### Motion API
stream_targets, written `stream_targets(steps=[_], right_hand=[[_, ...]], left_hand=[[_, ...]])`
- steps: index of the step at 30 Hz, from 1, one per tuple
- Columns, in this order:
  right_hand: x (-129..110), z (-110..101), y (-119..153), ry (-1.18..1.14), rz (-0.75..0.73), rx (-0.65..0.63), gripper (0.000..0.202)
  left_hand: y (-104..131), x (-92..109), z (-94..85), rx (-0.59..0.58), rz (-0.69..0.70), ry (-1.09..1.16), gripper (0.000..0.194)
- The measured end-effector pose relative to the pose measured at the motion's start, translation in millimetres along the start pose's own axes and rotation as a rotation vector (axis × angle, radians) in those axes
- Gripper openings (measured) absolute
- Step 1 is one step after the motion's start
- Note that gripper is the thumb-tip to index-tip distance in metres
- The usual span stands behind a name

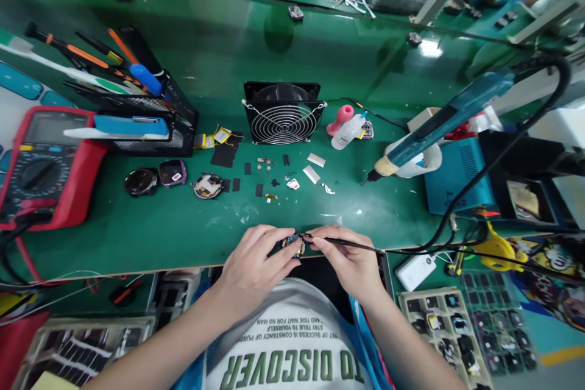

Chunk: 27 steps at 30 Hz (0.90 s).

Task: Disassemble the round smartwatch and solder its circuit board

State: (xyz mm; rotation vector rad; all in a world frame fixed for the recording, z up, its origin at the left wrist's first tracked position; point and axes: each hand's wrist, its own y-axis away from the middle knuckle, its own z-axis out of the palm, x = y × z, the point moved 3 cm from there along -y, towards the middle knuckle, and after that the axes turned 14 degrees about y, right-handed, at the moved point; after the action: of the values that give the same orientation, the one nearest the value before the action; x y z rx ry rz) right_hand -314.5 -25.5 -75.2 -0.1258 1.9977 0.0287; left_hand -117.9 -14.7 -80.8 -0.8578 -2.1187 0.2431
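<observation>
At the table's front edge, my left hand (262, 256) has its fingers closed around a small round watch module (295, 245) with a blue circuit board showing. Part of the module is hidden under the fingers. My right hand (342, 253) pinches a pair of slim black tweezers (350, 244), whose tips reach the module's upper edge. Beyond the hands lie loose small parts: an open round watch case (208, 185), black pads (259, 190), white strips (311, 174) and a white piece (293, 184).
A fan (284, 116) stands at the back, beside a white squeeze bottle (348, 131). An electric screwdriver (439, 128) slants down from the right. At left are a red multimeter (46, 164) and a mesh tool holder (180, 116). Parts trays (445, 332) sit at lower right.
</observation>
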Motion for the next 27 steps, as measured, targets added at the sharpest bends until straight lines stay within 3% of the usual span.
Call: stream_targets(steps=[9, 27], right_hand=[[-10, 1, 2, 0.079, -0.103, 0.033, 0.013], [-9, 2, 5, 0.085, -0.119, 0.038, 0.016]], left_hand=[[1, 1, -1.4, 0.02, 0.013, 0.003, 0.021], [1, 0, -0.3, 0.011, 0.024, 0.002, 0.024]])
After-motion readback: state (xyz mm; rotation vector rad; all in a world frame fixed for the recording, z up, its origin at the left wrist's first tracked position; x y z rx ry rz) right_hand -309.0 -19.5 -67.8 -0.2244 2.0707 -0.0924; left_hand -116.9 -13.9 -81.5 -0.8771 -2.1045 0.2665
